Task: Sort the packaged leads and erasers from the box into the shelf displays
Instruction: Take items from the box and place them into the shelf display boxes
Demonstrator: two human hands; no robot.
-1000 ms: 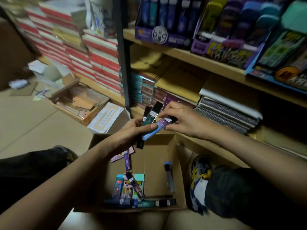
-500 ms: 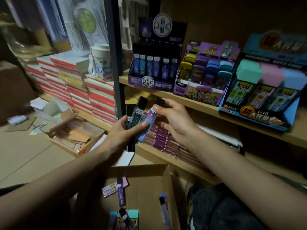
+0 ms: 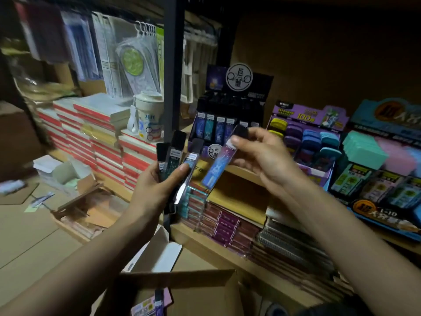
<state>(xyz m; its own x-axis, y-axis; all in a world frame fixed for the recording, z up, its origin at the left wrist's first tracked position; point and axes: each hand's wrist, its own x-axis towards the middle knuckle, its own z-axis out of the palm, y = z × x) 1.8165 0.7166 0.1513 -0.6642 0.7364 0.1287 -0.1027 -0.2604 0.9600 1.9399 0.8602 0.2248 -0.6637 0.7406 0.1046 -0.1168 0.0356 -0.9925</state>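
The right hand (image 3: 262, 156) pinches a slim purple-blue lead packet with a black cap (image 3: 222, 159) at its top end, grip clamped on it. Just left of that grip, the left hand (image 3: 155, 190) is closed around a fan of dark black-capped lead packets (image 3: 175, 160), whose lower ends are hidden behind the palm. Beyond both grips stands the black cardboard lead display (image 3: 224, 124) on the wooden shelf (image 3: 241, 176). Below, the brown cardboard box (image 3: 182, 283) is cut off by the frame; its contents are blurred.
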